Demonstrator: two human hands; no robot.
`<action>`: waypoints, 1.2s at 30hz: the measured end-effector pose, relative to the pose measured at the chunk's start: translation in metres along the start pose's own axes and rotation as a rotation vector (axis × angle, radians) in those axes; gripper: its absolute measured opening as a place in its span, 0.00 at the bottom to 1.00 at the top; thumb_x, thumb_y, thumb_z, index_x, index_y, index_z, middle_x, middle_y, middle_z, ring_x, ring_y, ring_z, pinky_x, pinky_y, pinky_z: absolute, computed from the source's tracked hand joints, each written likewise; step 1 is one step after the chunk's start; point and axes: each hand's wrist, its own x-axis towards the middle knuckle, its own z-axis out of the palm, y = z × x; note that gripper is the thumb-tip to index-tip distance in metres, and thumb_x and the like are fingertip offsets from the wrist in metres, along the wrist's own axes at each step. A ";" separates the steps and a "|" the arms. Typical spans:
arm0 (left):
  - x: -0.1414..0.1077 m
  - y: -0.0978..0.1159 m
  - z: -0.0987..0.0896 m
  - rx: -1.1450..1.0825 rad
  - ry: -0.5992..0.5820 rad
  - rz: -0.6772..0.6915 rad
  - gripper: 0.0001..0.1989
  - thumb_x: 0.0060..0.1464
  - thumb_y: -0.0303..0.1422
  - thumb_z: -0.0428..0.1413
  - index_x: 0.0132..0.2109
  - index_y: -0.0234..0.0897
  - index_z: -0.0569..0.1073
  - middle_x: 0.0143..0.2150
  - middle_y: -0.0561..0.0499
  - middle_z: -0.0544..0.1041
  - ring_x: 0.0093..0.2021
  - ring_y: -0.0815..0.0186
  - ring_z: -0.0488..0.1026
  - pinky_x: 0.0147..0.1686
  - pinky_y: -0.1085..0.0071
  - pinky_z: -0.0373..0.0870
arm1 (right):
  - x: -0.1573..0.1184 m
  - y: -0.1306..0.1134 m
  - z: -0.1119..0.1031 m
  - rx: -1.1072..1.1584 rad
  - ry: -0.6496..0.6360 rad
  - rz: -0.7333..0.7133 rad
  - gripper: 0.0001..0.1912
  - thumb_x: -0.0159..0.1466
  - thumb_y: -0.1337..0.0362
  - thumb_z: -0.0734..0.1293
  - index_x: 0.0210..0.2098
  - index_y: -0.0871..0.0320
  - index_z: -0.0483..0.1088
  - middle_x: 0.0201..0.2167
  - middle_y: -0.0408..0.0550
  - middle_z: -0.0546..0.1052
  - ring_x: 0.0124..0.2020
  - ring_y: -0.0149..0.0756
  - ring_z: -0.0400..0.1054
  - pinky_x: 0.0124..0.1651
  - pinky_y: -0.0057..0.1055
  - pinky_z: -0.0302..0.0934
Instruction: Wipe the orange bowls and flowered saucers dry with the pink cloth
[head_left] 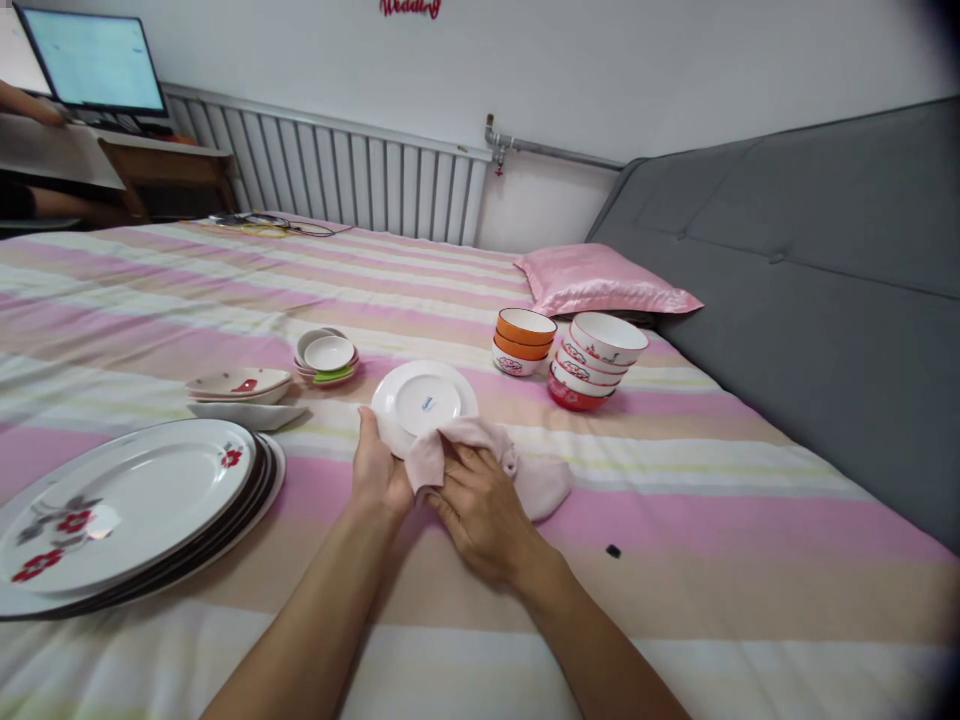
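Note:
A white plate [425, 400] is tilted with its underside toward me, a small blue mark on its base. My left hand [381, 465] grips it by the lower left edge, thumb along the rim. Bunched in my right hand [476, 505] is a pale pink cloth [480, 435], pressed against the plate's lower right side; its loose end trails onto the bedspread. Left of the hands lie a stack of large oval plates [150, 500] with red flowers, boat-shaped dishes [240, 385] and small round saucers [328, 353].
Orange and white bowls [523, 340] and a taller stack of bowls [596, 360] stand to the right. Behind them lies a pink pillow [600, 278] by the grey headboard [780, 240]. A small dark piece [613, 551] rests on the striped bedspread [712, 600]. Another person's arm [30, 103] shows far left.

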 end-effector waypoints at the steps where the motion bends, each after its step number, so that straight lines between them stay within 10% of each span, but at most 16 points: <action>1: -0.002 -0.002 0.001 0.013 -0.014 -0.003 0.31 0.63 0.48 0.38 0.57 0.28 0.69 0.39 0.41 0.81 0.38 0.60 0.78 0.46 0.64 0.74 | 0.000 0.000 0.000 -0.007 0.004 -0.006 0.15 0.68 0.64 0.58 0.50 0.60 0.71 0.56 0.53 0.71 0.64 0.44 0.55 0.63 0.47 0.52; 19: -0.026 -0.028 -0.002 0.363 -0.357 -0.030 0.31 0.62 0.49 0.40 0.46 0.28 0.78 0.37 0.43 0.81 0.45 0.60 0.77 0.50 0.68 0.69 | 0.001 0.000 -0.003 0.040 0.218 0.030 0.16 0.68 0.68 0.57 0.51 0.64 0.69 0.52 0.56 0.74 0.69 0.43 0.42 0.67 0.47 0.50; 36: -0.024 -0.029 -0.012 1.035 -0.603 0.471 0.26 0.61 0.47 0.45 0.51 0.30 0.73 0.47 0.42 0.78 0.45 0.61 0.73 0.46 0.69 0.67 | -0.001 0.010 0.007 -0.014 0.463 0.104 0.20 0.68 0.70 0.55 0.58 0.64 0.64 0.56 0.61 0.70 0.67 0.44 0.51 0.63 0.50 0.57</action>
